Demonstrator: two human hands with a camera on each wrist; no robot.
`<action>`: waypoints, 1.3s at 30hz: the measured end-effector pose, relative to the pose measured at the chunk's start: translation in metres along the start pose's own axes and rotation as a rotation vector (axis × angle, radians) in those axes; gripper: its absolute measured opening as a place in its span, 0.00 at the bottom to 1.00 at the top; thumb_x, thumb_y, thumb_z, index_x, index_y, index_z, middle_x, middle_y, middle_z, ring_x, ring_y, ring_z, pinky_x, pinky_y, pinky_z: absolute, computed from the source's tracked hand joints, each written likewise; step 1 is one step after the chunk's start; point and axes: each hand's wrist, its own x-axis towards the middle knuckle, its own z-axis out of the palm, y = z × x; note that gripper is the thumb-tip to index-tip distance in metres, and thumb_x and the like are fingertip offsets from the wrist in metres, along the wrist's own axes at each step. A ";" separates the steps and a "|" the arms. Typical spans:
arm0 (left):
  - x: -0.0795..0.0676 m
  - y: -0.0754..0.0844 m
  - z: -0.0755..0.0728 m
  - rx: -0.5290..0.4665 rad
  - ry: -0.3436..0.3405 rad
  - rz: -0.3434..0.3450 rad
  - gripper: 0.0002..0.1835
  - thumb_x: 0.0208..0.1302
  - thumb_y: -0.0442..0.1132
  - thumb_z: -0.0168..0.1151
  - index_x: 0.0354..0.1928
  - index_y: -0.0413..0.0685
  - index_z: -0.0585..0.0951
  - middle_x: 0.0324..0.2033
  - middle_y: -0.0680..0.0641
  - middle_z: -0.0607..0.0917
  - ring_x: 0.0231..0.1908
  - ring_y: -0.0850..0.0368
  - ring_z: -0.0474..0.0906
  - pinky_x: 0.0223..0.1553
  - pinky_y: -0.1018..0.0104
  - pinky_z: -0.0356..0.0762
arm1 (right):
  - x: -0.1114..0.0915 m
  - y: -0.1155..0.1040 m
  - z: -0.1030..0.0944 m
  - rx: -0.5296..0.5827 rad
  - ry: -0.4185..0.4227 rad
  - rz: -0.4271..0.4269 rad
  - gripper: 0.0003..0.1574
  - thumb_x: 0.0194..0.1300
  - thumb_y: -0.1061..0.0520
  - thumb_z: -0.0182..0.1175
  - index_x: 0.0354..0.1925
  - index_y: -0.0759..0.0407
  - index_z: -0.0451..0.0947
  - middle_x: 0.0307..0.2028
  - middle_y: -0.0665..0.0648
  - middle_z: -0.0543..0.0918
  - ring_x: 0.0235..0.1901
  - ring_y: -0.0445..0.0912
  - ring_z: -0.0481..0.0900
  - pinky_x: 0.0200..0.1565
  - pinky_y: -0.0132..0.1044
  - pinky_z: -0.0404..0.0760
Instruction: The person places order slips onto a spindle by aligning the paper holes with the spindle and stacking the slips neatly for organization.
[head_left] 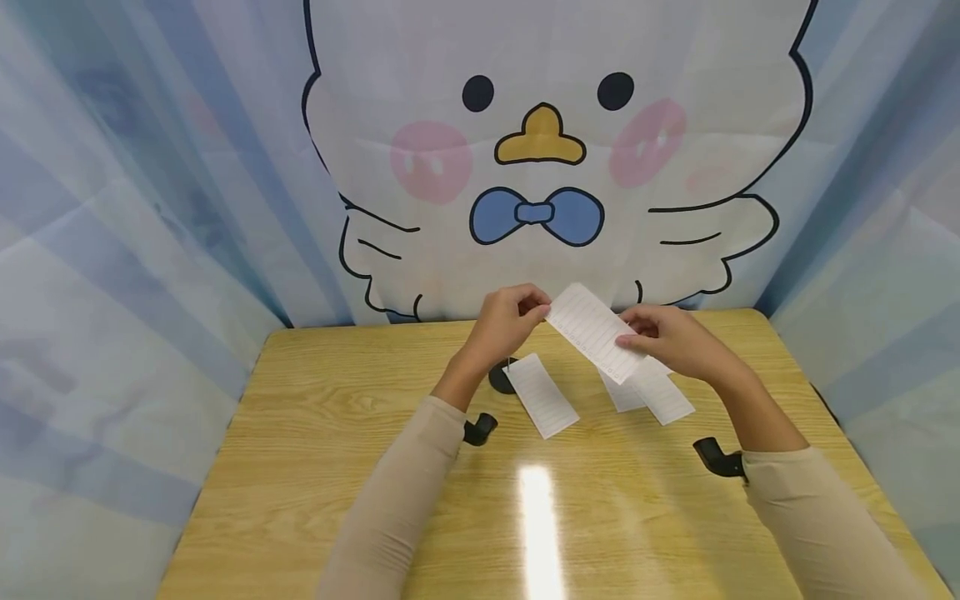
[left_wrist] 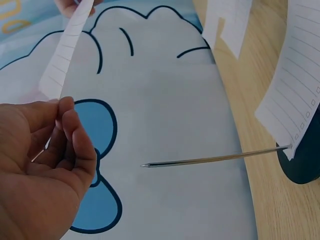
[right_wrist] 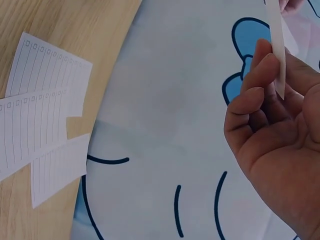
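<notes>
A white lined paper slip [head_left: 588, 329] is held up over the table between both hands. My left hand [head_left: 506, 325] pinches its left corner with thumb and fingertips. At the opposite end, my right hand [head_left: 671, 337] grips the slip between thumb and fingers. Below the left hand is a paper spike, its thin metal rod [left_wrist: 215, 159] rising from a round black base [head_left: 498, 377]. Another lined slip [head_left: 542, 397] is pierced near one corner by the rod and lies low at the base. The rod's pointed tip is bare, beside the left hand in the left wrist view.
Several loose lined slips [right_wrist: 30, 132] lie overlapping on the wooden table [head_left: 322, 467] below the right hand. A curtain [head_left: 540, 275] printed with a cartoon bird hangs right behind the table's back edge. Black wrist cameras [head_left: 718, 457] jut from both sleeves.
</notes>
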 end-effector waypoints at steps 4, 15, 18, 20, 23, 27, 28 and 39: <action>-0.001 -0.003 -0.006 0.011 0.005 -0.010 0.07 0.76 0.38 0.61 0.46 0.44 0.86 0.38 0.43 0.87 0.34 0.56 0.79 0.36 0.68 0.78 | 0.002 -0.004 0.008 0.023 0.012 -0.013 0.13 0.75 0.54 0.63 0.52 0.61 0.82 0.39 0.56 0.86 0.36 0.46 0.79 0.38 0.34 0.80; -0.001 -0.015 -0.024 0.068 -0.013 -0.023 0.06 0.75 0.36 0.62 0.43 0.43 0.86 0.36 0.44 0.87 0.34 0.54 0.79 0.35 0.67 0.77 | 0.013 -0.012 0.038 0.067 0.058 0.028 0.14 0.76 0.57 0.62 0.53 0.64 0.81 0.40 0.58 0.85 0.37 0.47 0.80 0.38 0.34 0.80; -0.003 -0.018 -0.026 0.086 -0.021 -0.039 0.06 0.75 0.35 0.62 0.43 0.43 0.86 0.36 0.44 0.87 0.34 0.54 0.78 0.36 0.66 0.77 | 0.014 -0.012 0.046 0.071 0.063 0.042 0.13 0.76 0.56 0.61 0.52 0.63 0.81 0.40 0.57 0.85 0.37 0.46 0.80 0.40 0.36 0.80; -0.005 -0.020 -0.026 0.096 -0.026 -0.050 0.06 0.75 0.35 0.61 0.43 0.43 0.86 0.37 0.44 0.87 0.34 0.54 0.78 0.36 0.66 0.77 | 0.015 -0.012 0.051 0.083 0.065 0.046 0.13 0.76 0.56 0.61 0.52 0.63 0.82 0.40 0.57 0.85 0.38 0.46 0.81 0.41 0.37 0.80; -0.007 -0.023 -0.026 0.106 -0.029 -0.062 0.06 0.75 0.35 0.62 0.43 0.42 0.86 0.36 0.45 0.86 0.34 0.53 0.78 0.36 0.65 0.77 | 0.015 -0.012 0.057 0.100 0.077 0.059 0.13 0.76 0.56 0.61 0.52 0.63 0.82 0.40 0.58 0.85 0.38 0.47 0.81 0.41 0.38 0.80; -0.009 -0.027 -0.026 0.120 -0.040 -0.081 0.06 0.75 0.35 0.61 0.43 0.42 0.86 0.36 0.46 0.86 0.35 0.53 0.78 0.37 0.65 0.77 | 0.016 -0.012 0.063 0.117 0.086 0.079 0.13 0.75 0.56 0.62 0.52 0.62 0.82 0.40 0.57 0.85 0.39 0.47 0.83 0.42 0.39 0.81; -0.010 -0.028 -0.026 0.120 -0.042 -0.087 0.06 0.75 0.34 0.61 0.43 0.42 0.86 0.36 0.46 0.86 0.35 0.53 0.78 0.38 0.65 0.78 | 0.016 -0.011 0.064 0.118 0.085 0.081 0.13 0.75 0.56 0.62 0.52 0.62 0.82 0.40 0.57 0.85 0.39 0.47 0.83 0.42 0.39 0.81; -0.012 -0.037 -0.024 0.113 -0.039 -0.122 0.06 0.75 0.34 0.61 0.43 0.42 0.86 0.37 0.46 0.86 0.35 0.54 0.77 0.37 0.67 0.77 | 0.018 -0.009 0.071 0.100 0.107 0.090 0.15 0.73 0.58 0.64 0.54 0.64 0.82 0.38 0.58 0.86 0.38 0.47 0.82 0.42 0.39 0.80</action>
